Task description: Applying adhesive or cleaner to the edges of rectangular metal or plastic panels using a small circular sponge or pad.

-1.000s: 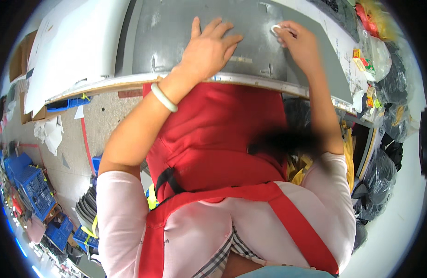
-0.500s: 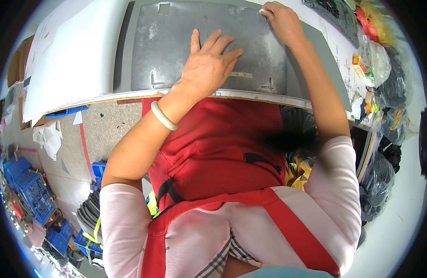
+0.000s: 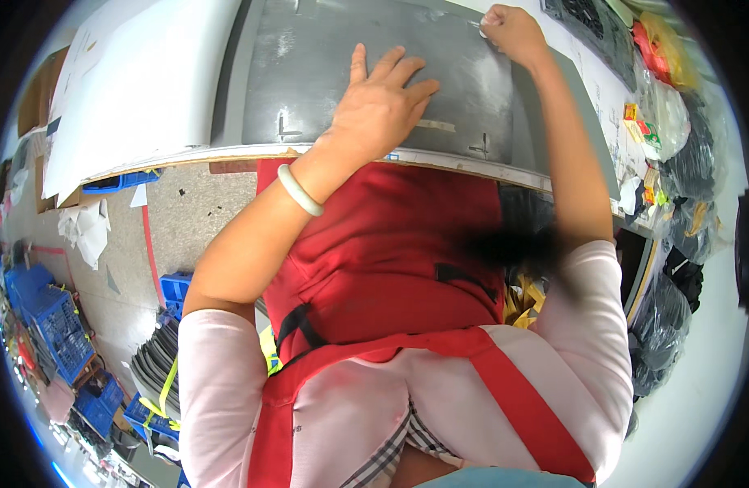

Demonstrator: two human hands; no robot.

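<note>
the left hand lies open, palm down and fingers spread, on a dark panel near the front of the counter. over at the panel's upper right, the right hand is closed, fingertips pinching a small white piece; from here i can't tell whether that piece actually touches the panel. the panel lies over a wider grey sheet, with a big white sheet off to the left.

what worries me is the hold: one flat palm, set right of the panel's middle, seems to be all that steadies it. if that palm eases up while the right hand presses or drags, the panel could skid or twist on the grey sheet. the pinched piece shows so little past the fingers that a loose grip could let it slip, and fingertips could scrape the edge. the panel's near side sits close to the counter's front, so the red apron might nudge it if the person leans in.
</note>
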